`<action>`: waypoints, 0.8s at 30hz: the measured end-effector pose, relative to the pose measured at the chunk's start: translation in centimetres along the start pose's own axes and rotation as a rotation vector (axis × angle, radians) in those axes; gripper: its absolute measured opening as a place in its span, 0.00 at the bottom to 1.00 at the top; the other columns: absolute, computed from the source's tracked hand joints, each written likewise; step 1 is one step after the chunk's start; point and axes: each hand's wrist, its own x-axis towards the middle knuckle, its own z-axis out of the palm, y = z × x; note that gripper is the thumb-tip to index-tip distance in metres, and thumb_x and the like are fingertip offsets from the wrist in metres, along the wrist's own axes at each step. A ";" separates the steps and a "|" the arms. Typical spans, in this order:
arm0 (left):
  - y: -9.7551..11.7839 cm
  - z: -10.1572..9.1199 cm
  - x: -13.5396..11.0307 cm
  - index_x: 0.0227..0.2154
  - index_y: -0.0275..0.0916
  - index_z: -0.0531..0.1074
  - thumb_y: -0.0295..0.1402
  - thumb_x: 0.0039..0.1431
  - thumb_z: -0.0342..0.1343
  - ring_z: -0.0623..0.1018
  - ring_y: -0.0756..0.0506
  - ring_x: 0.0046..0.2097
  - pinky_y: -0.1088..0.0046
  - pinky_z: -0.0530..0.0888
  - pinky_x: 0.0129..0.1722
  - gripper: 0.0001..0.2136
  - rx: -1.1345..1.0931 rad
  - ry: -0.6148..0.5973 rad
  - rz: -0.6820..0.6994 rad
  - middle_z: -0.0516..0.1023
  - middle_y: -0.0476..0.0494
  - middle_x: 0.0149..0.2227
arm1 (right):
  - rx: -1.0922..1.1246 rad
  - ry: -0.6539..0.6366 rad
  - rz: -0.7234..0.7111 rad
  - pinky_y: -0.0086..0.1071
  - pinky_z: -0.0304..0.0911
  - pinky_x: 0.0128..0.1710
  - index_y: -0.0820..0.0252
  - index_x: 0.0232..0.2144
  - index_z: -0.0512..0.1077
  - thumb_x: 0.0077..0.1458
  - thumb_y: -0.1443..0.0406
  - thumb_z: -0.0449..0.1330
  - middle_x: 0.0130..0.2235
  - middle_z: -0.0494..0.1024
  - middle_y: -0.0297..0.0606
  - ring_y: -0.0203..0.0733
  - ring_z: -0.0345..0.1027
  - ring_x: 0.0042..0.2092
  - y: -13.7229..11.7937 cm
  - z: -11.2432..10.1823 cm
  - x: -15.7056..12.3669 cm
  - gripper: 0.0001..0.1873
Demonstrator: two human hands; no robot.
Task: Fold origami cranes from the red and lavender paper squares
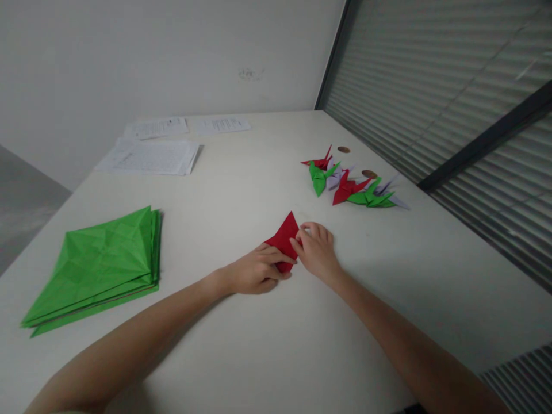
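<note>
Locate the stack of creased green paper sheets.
In the head view, the green paper stack lies on the white table's left side, left of the left hand on the red folded paper, nearer than the printed white pages.

Left hand (254, 275), right hand (318, 252) on red paper (285, 234)

Bare forearms and bare hands, seen from above

Both arms are uncovered along all of their visible length. The left comes into the frame at about 7 o'clock and the right at about 5 o'clock. The left hand (254, 273) and the right hand (317, 250) are bare as well, with wrists, knuckles and fingers (276, 251) in plain view. The nails are too small to make out. At the bottom edge near 7 o'clock a pale sliver lies against the left arm; too little of it shows to tell whether it is cloth.
</note>
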 end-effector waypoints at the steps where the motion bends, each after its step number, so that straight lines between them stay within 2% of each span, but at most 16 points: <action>1: 0.0 0.0 0.0 0.44 0.39 0.77 0.24 0.59 0.50 0.72 0.40 0.55 0.58 0.65 0.57 0.14 -0.008 -0.003 -0.001 0.74 0.38 0.55 | -0.003 -0.002 0.002 0.45 0.54 0.51 0.58 0.31 0.72 0.60 0.60 0.58 0.49 0.72 0.45 0.53 0.62 0.51 0.0 0.0 0.0 0.09; 7: 0.1 0.0 0.2 0.53 0.34 0.70 0.21 0.53 0.50 0.72 0.41 0.55 0.60 0.67 0.57 0.22 -0.083 -0.021 -0.039 0.76 0.38 0.53 | 0.004 -0.003 0.001 0.45 0.54 0.50 0.58 0.31 0.72 0.60 0.60 0.58 0.48 0.73 0.45 0.52 0.62 0.51 -0.1 -0.2 0.0 0.09; 15: 0.0 -0.1 0.3 0.54 0.33 0.69 0.20 0.54 0.48 0.71 0.42 0.56 0.62 0.67 0.59 0.23 -0.092 -0.023 -0.047 0.74 0.35 0.54 | -0.002 0.004 -0.005 0.45 0.53 0.50 0.58 0.31 0.72 0.60 0.60 0.58 0.48 0.72 0.45 0.52 0.61 0.51 -0.1 -0.2 0.0 0.09; 24: -0.1 0.3 0.3 0.45 0.34 0.74 0.24 0.60 0.49 0.73 0.39 0.53 0.60 0.70 0.56 0.13 -0.001 -0.004 -0.012 0.74 0.34 0.52 | -0.017 -0.006 -0.004 0.45 0.53 0.51 0.57 0.31 0.72 0.60 0.59 0.58 0.49 0.72 0.44 0.52 0.60 0.51 -0.1 -0.1 0.0 0.09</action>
